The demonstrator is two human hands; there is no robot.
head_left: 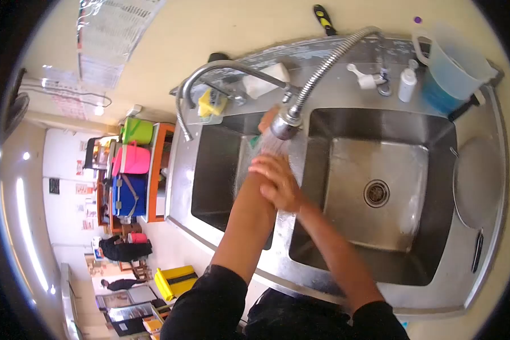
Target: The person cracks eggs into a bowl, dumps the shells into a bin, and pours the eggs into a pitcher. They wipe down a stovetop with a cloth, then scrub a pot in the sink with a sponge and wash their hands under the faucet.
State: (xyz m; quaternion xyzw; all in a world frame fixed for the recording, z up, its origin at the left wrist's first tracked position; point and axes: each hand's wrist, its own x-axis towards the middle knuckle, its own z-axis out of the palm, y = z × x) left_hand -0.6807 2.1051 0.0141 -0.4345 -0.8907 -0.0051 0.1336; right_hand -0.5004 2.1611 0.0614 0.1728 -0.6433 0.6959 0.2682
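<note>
Water runs from the metal spray head (285, 123) onto my left wrist, over the divider between two steel basins. My left hand (270, 118) is mostly hidden behind the spray head and water, so its fingers cannot be made out. A small green thing (254, 141) shows beside it, and whether the hand holds it is unclear. My right hand (279, 182) is closed round my left forearm (246, 221) just below the wrist.
Right basin (374, 195) has a drain; a round strainer (477, 181) lies beyond it. Along the back are a yellow sponge (211, 103), curved faucet (224, 64), white bottle (407, 85) and pitcher (453, 71). Two people (124, 249) (122, 284) stand far left.
</note>
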